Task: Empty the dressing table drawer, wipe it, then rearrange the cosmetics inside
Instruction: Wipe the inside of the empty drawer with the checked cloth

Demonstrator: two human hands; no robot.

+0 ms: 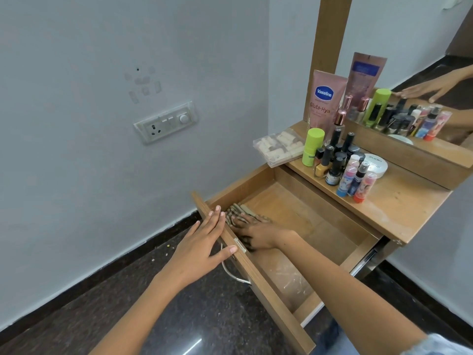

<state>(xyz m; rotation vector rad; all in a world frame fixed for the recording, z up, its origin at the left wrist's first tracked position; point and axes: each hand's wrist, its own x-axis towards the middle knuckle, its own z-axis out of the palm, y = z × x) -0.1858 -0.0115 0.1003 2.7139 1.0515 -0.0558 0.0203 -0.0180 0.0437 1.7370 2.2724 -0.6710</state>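
My left hand (202, 242) lies flat, fingers straight, on drawer front (256, 275). Drawer (294, 219) pulled out; inside only a patterned cloth (236, 212), my right hand (258, 233) pressing it w/ spread fingers. Cosmetics (340, 162) stand on worktop (399, 201), right.

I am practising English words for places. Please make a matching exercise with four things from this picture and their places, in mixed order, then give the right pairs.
Things:
1. cloth
2. left hand
3. Vaseline tube
4. clear box

Places:
A. on the drawer front's top edge
B. leaning at the mirror frame
C. inside the drawer, under the right hand
D. at the tabletop's left end, jutting past the edge

Pairs: 1-C, 2-A, 3-B, 4-D
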